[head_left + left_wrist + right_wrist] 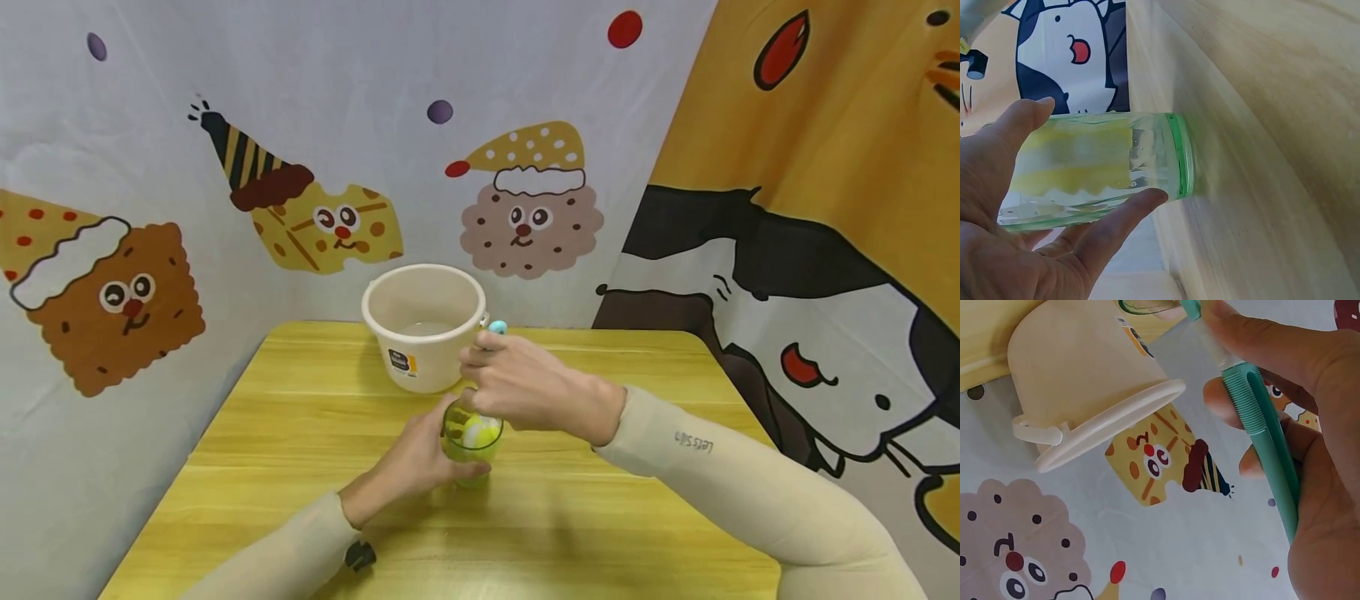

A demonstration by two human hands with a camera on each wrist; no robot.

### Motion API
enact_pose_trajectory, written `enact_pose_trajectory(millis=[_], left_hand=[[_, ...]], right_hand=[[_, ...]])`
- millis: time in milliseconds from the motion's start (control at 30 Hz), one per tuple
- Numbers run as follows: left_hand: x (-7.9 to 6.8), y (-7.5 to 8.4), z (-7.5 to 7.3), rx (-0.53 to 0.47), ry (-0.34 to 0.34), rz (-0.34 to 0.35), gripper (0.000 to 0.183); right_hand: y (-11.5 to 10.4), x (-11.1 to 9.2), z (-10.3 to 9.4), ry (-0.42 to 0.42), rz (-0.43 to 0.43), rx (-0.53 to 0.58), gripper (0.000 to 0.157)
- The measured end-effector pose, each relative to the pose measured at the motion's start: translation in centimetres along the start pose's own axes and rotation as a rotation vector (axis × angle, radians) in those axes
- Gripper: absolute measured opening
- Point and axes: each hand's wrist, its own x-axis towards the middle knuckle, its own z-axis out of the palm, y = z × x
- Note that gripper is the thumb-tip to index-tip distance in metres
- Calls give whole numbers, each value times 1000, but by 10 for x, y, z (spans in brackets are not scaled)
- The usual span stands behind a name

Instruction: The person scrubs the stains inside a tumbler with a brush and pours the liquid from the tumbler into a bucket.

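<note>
My left hand point(423, 450) holds a clear, greenish glass point(1155, 156) round its side, low over the wooden table. Inside the glass sits a yellow and white sponge head point(482, 432), which also shows through the wall in the left wrist view. Above the rim, my right hand point(528, 382) grips the teal and white handle of a cup brush point(1267, 440). The handle's end sticks out past the fingers toward the bucket. In the right wrist view, only a bit of the glass rim shows at the top.
A cream plastic bucket point(422, 362) with a label stands at the back of the wooden table point(300, 433), just beyond both hands. Behind the table hangs a cloth point(337, 108) printed with cartoon figures. A dark strap piece point(360, 556) shows by the left sleeve.
</note>
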Motion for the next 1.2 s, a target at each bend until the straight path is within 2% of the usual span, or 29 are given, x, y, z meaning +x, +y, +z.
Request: enact_pose_trajectory(millis=[267,467,733,900,1067,1200], left_hand=[[1,0,-1,4,0,6,91],[1,-1,0,33,14,4,89],[1,-1,1,30,13,-22,88],[2,0,3,49,20,-16,88],[2,1,3,60,27,-17,87],[2,3,2,58,28,-23,86]], right_hand=[[3,-6,3,34,29,57,19],[3,-10,3,68,68,140,21],[-2,-15,2,94,160,253,23],[-6,-20,6,118,231,324,24],[-10,-21,8,174,264,324,23],[-12,-18,7,221,267,253,20]])
